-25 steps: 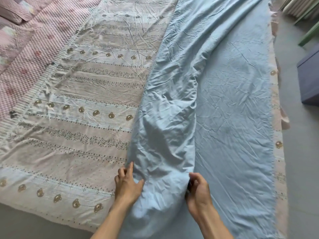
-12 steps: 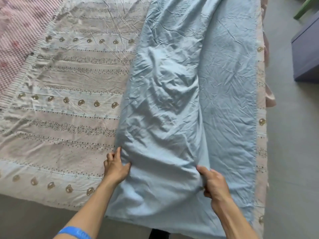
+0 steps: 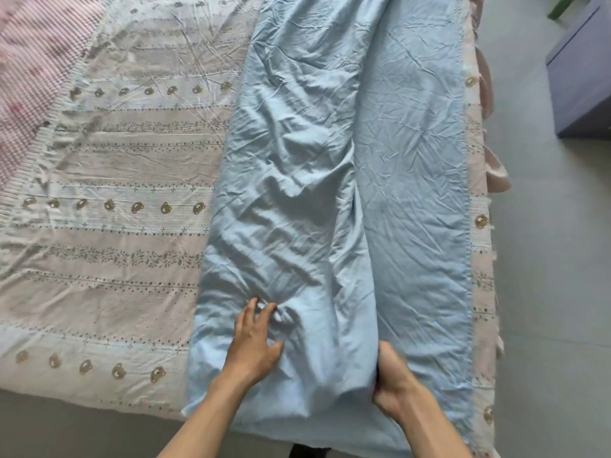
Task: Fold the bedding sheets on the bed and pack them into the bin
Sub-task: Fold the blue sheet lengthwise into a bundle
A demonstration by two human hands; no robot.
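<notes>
Bedding first: the pale blue, crinkled cotton sheet (image 3: 347,200) lies lengthwise down the right half of the bed, its long axis running from the near edge straight away to the far end. Left hand (image 3: 254,345) rests flat on the near end of the raised fold, fingers spread and straight, pressing a small bunch of cloth ahead of the fingertips. Right hand (image 3: 391,383) sits just to its right, at the near end of the inner crease, thumb up and fingers curled in, clamped on the doubled edge of the fold. Both hands are at the near end, close together, with the loose ridge of fabric between them and running off away from them.

Moving outward: right of the ridge, the flat single layer of blue stretches to its hemmed right edge, near the bed's side. Under it lies the pink-and-white striped sheet with small brown bear prints (image 3: 109,206), spread wide to the left. Farther left, a pink knobbly textured blanket (image 3: 29,61). On the grey floor at far right stands a dark blue box (image 3: 582,77), possibly the bin, though I cannot tell.

My read: the fold still needs flattening, working away along that long axis; the left hand is better placed.
</notes>
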